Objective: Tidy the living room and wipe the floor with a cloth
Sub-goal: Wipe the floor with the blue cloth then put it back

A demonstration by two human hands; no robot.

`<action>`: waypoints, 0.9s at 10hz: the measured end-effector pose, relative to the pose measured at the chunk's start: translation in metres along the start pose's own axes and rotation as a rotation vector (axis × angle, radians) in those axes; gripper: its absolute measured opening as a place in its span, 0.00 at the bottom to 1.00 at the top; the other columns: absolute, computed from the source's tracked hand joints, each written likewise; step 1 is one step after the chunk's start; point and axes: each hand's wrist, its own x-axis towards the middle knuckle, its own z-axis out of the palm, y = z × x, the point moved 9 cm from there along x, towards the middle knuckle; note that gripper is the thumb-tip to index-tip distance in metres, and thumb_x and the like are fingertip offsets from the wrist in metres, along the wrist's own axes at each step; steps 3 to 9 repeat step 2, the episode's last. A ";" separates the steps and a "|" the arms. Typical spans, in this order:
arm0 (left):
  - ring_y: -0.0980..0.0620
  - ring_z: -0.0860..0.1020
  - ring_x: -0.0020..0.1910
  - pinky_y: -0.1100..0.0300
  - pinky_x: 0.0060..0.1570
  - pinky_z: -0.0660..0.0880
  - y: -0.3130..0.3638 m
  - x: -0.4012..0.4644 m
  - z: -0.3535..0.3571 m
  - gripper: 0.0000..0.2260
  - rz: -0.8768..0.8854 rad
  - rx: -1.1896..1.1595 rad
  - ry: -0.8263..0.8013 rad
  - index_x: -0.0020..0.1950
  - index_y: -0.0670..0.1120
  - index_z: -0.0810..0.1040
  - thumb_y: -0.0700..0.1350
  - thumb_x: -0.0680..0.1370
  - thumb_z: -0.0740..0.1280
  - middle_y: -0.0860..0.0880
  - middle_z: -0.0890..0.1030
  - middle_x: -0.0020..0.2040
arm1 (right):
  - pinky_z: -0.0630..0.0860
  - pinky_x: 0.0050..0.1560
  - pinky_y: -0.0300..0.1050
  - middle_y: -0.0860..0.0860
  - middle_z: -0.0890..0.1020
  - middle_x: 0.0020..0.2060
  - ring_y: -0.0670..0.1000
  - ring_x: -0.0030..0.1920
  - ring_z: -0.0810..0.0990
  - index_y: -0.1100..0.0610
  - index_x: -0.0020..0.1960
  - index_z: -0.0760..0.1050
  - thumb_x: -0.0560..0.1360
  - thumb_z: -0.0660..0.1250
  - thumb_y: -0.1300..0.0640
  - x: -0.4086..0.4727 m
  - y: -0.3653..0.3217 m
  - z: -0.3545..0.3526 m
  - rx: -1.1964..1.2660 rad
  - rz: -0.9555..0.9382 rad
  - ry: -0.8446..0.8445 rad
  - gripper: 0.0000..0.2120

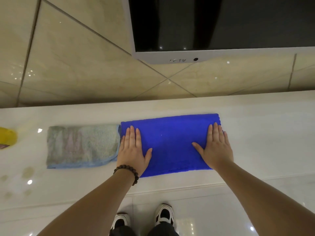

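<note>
We press both palms flat on the blue cloth (pixel 172 145), which lies folded on the pale worktop (pixel 264 133) just below centre. Our left hand (pixel 132 150) covers its nine o'clock end and our right hand (pixel 215 149) its three o'clock end, all fingers (pixel 132 135) straight and spread, gripping nothing. At nine o'clock from the blue cloth, touching its edge, sits a grey-green towel (pixel 81 147), also folded; beyond it at the frame's edge a yellow object (pixel 7 137) shows only in part. A white-framed screen (pixel 170 57) hangs at twelve o'clock. We judge this the tidying step: smoothing a folded cloth flat. The floor wipe looks not yet begun. Next we would need to curl our fingers around the cloth and carry it down to the floor (pixel 213 210) by our shoes (pixel 164 214).
</note>
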 end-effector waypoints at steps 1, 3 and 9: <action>0.46 0.46 0.78 0.51 0.76 0.47 0.003 -0.002 -0.016 0.34 -0.008 -0.029 -0.076 0.79 0.45 0.43 0.62 0.80 0.49 0.44 0.46 0.79 | 0.46 0.76 0.50 0.56 0.52 0.77 0.55 0.77 0.48 0.61 0.77 0.42 0.77 0.45 0.33 -0.012 -0.006 -0.021 0.038 -0.007 -0.024 0.41; 0.46 0.49 0.78 0.50 0.76 0.49 0.007 -0.016 -0.050 0.32 0.003 -0.045 -0.079 0.79 0.47 0.46 0.62 0.80 0.50 0.46 0.51 0.79 | 0.44 0.75 0.49 0.56 0.52 0.77 0.55 0.77 0.47 0.60 0.77 0.45 0.79 0.47 0.37 -0.047 0.002 -0.051 0.136 0.053 0.014 0.37; 0.46 0.49 0.78 0.50 0.76 0.49 0.007 -0.016 -0.050 0.32 0.003 -0.045 -0.079 0.79 0.47 0.46 0.62 0.80 0.50 0.46 0.51 0.79 | 0.44 0.75 0.49 0.56 0.52 0.77 0.55 0.77 0.47 0.60 0.77 0.45 0.79 0.47 0.37 -0.047 0.002 -0.051 0.136 0.053 0.014 0.37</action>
